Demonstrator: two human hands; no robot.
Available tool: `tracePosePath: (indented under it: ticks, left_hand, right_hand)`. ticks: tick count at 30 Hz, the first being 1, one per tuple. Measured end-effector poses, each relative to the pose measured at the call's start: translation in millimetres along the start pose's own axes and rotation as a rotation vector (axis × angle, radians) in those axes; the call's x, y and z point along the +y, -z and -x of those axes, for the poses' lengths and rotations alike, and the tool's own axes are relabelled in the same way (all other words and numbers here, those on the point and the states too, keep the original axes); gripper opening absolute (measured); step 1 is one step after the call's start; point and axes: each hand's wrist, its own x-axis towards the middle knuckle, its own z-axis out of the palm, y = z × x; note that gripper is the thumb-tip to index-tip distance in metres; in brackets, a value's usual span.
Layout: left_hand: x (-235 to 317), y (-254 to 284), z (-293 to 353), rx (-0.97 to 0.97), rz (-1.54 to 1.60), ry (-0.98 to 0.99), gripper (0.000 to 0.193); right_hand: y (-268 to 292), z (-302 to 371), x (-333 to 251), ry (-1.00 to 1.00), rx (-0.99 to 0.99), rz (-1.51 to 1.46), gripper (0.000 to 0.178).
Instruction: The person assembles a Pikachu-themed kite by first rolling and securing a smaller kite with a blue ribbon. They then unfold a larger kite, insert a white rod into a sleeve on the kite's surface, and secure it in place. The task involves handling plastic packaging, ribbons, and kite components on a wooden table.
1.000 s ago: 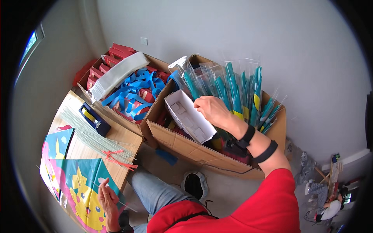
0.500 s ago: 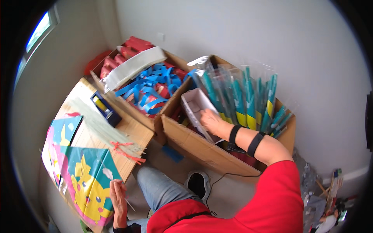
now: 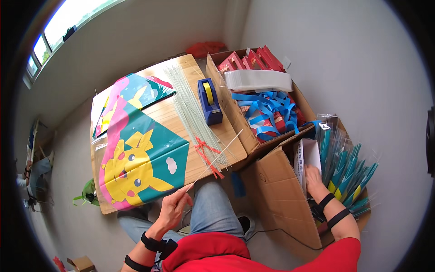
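Note:
My left hand (image 3: 173,209) is closed around the lower end of a thin pale stick (image 3: 216,161), which slants up to the right over the table's edge. Beside that hand lies a printed kite sheet (image 3: 149,158) in green, pink and yellow with a cartoon figure. My right hand (image 3: 313,180) reaches into a narrow white box (image 3: 311,152) standing inside a cardboard carton (image 3: 281,190); its fingers are hidden there. A bundle of thin pale sticks (image 3: 183,99) rests on the wooden table (image 3: 174,131), with red ties (image 3: 207,156) at its near end.
A blue tape dispenser (image 3: 210,106) stands at the table's right side. The farther carton holds red packages (image 3: 267,59), blue ribbon (image 3: 267,111) and a stack of clear sleeves (image 3: 258,80). Rolled green kites (image 3: 346,170) in plastic fill the carton by my right arm.
The view has swung left, bringing more of the table in. My left hand now shows the stick pointing up and right over the table edge. My right hand stays in the white box.

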Motion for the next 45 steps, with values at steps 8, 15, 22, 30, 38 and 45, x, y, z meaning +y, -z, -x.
tracePosePath:
  ticks: [8, 15, 22, 30, 38, 45]
  left_hand:
    - [-3.8, 10.3, 11.0, -0.016, -0.095, 0.035, 0.035]
    - [39.7, -19.8, 3.1, -0.122, -0.135, -0.216, 0.050]
    - [75.8, -17.7, 3.5, -0.111, -0.262, -0.305, 0.054]
    - [66.1, -5.0, 21.9, -0.081, -0.292, -0.277, 0.053]
    - [65.2, 5.9, 34.8, -0.045, -0.325, -0.261, 0.054]
    - [52.8, 22.2, 47.9, 0.014, -0.319, -0.215, 0.058]
  right_hand:
    - [68.2, 8.7, 6.4, -0.182, 0.362, -0.327, 0.006]
    - [145.2, 24.2, -29.0, -0.299, 0.443, -1.553, 0.012]
    - [159.9, 28.5, -111.3, -0.169, 0.426, -1.767, 0.007]
    - [155.5, 11.9, -138.6, -0.087, 0.472, -1.860, 0.003]
    - [156.4, -0.1, -156.6, -0.057, 0.443, -1.980, 0.010]
    - [148.6, -12.4, -167.5, -0.021, 0.376, -2.049, 0.017]
